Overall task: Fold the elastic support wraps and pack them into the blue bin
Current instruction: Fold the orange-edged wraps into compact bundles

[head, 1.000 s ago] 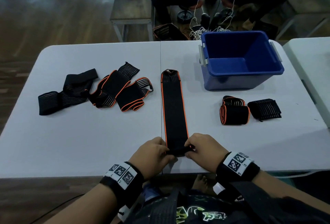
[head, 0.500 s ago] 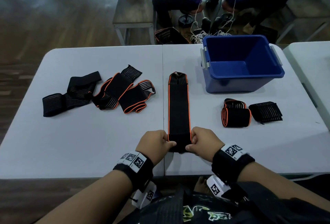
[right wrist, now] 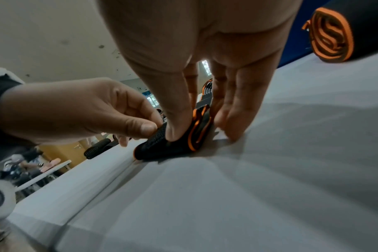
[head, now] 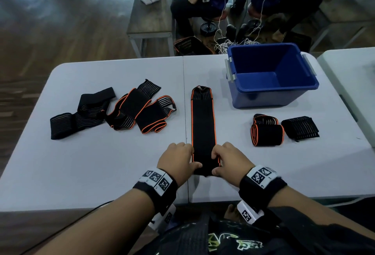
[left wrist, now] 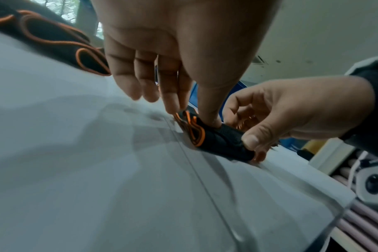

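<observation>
A long black wrap with orange edging [head: 203, 124] lies flat along the middle of the white table [head: 101, 163], its near end rolled into a small fold [left wrist: 214, 138] [right wrist: 173, 145]. My left hand [head: 178, 160] [left wrist: 192, 109] pinches the fold's left side between thumb and fingers. My right hand [head: 227, 159] [right wrist: 192, 119] pinches its right side the same way. The blue bin [head: 272, 76] stands at the back right and holds nothing that I can see. Two rolled wraps [head: 266, 131] [head: 300, 127] lie in front of it.
A heap of unfolded black wraps [head: 113, 110], some orange-edged, lies on the table's left half. A second white table [head: 357, 84] adjoins at the right. Beyond the far edge are seated people, cables and a grey bench [head: 152, 21].
Both hands have moved forward along the wrap, rolling its near end over, so the flat length is shorter. My head view has tilted up a little.
</observation>
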Motion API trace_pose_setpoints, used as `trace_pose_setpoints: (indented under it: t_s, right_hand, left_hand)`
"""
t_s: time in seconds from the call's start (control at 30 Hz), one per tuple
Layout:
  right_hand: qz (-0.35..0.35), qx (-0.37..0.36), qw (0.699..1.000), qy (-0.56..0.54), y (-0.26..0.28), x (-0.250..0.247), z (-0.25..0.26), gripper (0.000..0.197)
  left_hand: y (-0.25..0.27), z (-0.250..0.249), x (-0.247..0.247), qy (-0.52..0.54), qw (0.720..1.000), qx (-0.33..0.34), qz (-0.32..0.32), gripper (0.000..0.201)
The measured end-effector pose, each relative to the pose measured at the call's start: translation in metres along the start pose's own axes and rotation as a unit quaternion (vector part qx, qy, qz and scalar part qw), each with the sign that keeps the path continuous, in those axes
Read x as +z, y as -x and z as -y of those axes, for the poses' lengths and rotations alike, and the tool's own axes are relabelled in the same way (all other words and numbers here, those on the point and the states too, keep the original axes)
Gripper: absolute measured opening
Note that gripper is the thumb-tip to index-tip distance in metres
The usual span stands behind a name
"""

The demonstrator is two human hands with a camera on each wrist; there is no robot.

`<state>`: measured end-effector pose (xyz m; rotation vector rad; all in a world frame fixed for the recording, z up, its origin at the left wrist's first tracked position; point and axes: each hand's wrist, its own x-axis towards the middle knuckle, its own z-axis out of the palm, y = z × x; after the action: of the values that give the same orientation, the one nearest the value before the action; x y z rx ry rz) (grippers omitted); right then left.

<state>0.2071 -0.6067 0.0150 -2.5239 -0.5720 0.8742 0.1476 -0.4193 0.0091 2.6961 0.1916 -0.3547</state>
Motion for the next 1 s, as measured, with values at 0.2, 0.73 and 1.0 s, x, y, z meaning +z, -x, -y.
trace_pose_setpoints:
  t_s: [0.2, 0.73, 1.0]
  right_hand:
    - [-0.027, -0.041, 0.995, 0.083, 0.003, 0.010, 0.002, 0.027]
    - [-0.049, -0.091, 0.962, 0.253, 0.016, 0.036, 0.002, 0.050]
    - [-0.049, -0.015, 0.999, 0.015, 0.009, 0.010, 0.001, 0.039]
  left_hand:
    - [-0.004, 0.000, 0.005, -0.063, 0.991, 0.110, 0.029, 0.023]
    - [0.010, 0.032, 0.019, -0.208, 0.944, 0.255, 0.019, 0.055]
    - [-0.005, 0.024, 0.007, -0.016, 0.985, 0.171, 0.026, 0.035]
